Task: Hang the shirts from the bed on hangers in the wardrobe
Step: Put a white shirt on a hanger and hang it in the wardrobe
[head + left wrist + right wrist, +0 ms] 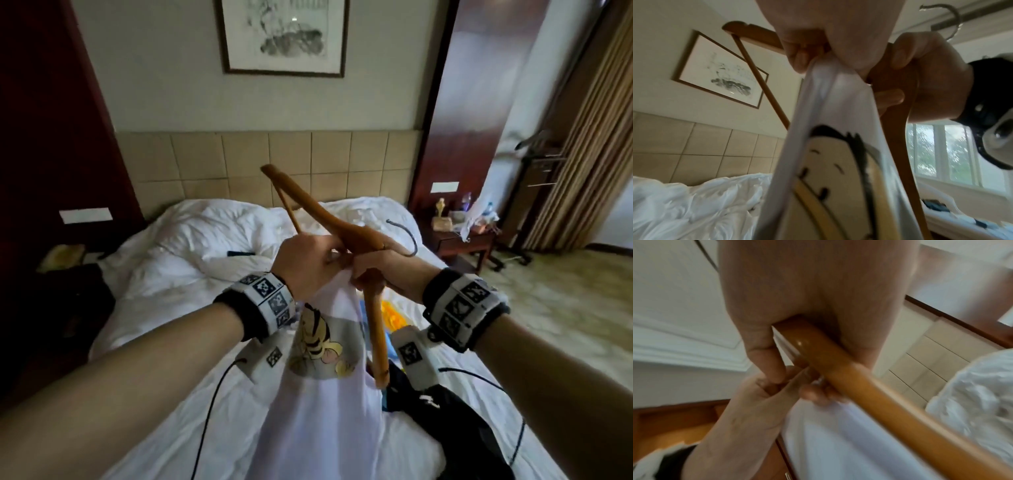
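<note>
Both hands are raised over the bed [191,428]. My left hand [337,255] pinches the neck edge of a white shirt [322,404] with a cartoon tiger print, which hangs down from it. In the left wrist view the left hand [826,65] holds the bunched shirt [830,104] between its fingertips and thumb. My right hand [359,277] grips a wooden hanger [375,329] near its middle, right beside the left hand. One hanger arm points up and away, the other slants down along the shirt. Its metal hook [407,240] sticks out to the right. In the right wrist view the hanger [859,386] runs through the right hand.
A dark garment [455,421] and a yellow one [394,317] lie on the bed at the right. A small dark object [239,253] rests on the rumpled duvet. A bedside table [462,240] with small items, a clothes stand [537,161] and curtains [589,137] are to the right.
</note>
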Demonstrator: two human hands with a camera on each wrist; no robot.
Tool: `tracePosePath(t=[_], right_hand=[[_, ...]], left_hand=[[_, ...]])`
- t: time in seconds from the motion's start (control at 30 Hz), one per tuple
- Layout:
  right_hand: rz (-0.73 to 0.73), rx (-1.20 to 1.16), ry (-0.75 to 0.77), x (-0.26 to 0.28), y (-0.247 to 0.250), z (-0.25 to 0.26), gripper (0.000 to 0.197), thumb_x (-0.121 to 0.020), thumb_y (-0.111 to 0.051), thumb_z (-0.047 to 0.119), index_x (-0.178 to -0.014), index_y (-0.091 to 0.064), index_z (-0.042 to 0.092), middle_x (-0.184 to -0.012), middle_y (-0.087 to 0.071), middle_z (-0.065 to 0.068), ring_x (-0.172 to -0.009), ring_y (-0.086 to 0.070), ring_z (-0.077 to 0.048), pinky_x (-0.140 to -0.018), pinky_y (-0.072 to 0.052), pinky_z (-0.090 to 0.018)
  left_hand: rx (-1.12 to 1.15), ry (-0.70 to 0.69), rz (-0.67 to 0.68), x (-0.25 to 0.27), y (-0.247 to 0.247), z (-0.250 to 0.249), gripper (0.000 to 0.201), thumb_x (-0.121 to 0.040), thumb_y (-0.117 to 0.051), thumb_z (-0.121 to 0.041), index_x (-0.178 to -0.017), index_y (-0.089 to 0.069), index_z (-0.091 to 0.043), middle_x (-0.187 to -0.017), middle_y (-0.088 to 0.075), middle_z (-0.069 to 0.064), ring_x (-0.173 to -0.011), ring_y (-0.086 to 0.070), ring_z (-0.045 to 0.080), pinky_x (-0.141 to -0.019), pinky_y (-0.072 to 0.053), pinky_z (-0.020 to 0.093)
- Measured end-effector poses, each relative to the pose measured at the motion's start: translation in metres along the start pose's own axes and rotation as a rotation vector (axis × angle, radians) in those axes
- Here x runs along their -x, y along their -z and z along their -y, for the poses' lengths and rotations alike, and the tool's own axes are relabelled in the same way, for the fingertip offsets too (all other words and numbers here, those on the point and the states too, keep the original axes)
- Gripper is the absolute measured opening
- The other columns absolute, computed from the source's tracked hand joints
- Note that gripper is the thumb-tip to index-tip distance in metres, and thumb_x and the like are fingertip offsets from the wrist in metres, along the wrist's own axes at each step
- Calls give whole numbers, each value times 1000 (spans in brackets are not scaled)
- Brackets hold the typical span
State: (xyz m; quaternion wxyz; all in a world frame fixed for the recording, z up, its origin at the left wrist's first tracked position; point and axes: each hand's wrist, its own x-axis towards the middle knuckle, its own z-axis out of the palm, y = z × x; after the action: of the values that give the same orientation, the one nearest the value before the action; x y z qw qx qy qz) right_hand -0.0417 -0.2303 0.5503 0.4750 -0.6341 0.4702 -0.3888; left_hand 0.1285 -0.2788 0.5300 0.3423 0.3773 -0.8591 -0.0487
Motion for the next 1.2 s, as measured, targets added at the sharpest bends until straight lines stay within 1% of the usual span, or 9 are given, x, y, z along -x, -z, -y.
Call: tracePosePath(t=[0.17, 0.37, 0.5, 0.63, 0.73, 0.83, 1.0, 1.1, 1.2], right_hand=[[-127, 561, 130, -6, 15, 36, 23, -66, -68, 21, -86, -60, 27, -66, -59, 8, -62, -55, -12, -61, -45, -29], [-259, 735, 122, -6, 41, 44, 31, -58, -66, 41, -88, -62, 31, -72, -67, -1, -71, -64, -24, -72, -55, -46], [-160, 967, 159, 1, 42, 27, 24, -81, -75, 18, -102, -64, 12, -86, -65, -2, -81, -59, -23, -68, -40, -22], [-44, 1095, 163, 3, 40, 14, 19, -82, -72, 16, -101, -69, 13, -90, -67, -2, -83, -57, -18, -76, -42, -28], [-107, 945, 67, 4, 42, 5, 9, -82, -70, 11, -87, -67, 17, -77, -64, 1, -73, -57, -17, -71, -44, -30], [-198, 480, 52, 6, 31, -5, 14, -77, -67, 1, -71, -61, 12, -59, -55, -5, -57, -50, -21, -62, -40, -36], [-257, -54, 137, 4, -7, -9, 5, -77, -66, -5, -80, -64, -1, -66, -54, -13, -58, -55, -22, -63, -45, -37], [-175, -81, 146, -1, -31, -19, 29, -78, -69, 6, -97, -58, -14, -63, -53, -4, -59, -54, -20, -63, -46, -36], [-141, -9, 132, -4, -57, -26, 19, -83, -74, 12, -94, -61, 5, -59, -55, 8, -59, -54, -12, -59, -46, -25]], left_hand=[[-20, 77, 151, 1, 37, 13, 44, -82, -66, -59, -60, -50, -24, -52, -43, -11, -53, -45, 12, -55, -32, 26], [-290, 71, 585, 33, 71, 57, 56, -87, -60, -58, -57, -41, -15, -54, -40, 0, -52, -38, 17, -55, -31, 29], [-447, 129, 582, 46, 94, 79, 49, -89, -53, -61, -62, -48, -21, -61, -52, -4, -62, -56, 17, -63, -46, 33], [-451, 54, 527, 43, 109, 82, 45, -93, -53, -51, -60, -50, -21, -57, -51, -8, -60, -53, 13, -71, -51, 38], [-569, 0, 565, 42, 110, 79, 39, -97, -47, -48, -69, -57, -22, -69, -57, -9, -74, -55, 14, -80, -46, 36], [-777, -81, 619, 39, 108, 71, 41, -98, -38, -54, -84, -61, -23, -87, -58, -6, -93, -51, 14, -91, -36, 38], [-470, 52, 615, 46, 105, 70, 35, -92, -58, -37, -74, -59, -7, -68, -55, 4, -66, -53, 21, -66, -42, 35], [-256, 133, 538, 49, 103, 76, 37, -84, -62, -27, -55, -47, -9, -54, -43, 5, -51, -40, 16, -56, -36, 34], [-107, 196, 429, 52, 106, 74, 34, -70, -58, -33, -53, -48, -5, -55, -46, 13, -53, -42, 27, -54, -38, 38]])
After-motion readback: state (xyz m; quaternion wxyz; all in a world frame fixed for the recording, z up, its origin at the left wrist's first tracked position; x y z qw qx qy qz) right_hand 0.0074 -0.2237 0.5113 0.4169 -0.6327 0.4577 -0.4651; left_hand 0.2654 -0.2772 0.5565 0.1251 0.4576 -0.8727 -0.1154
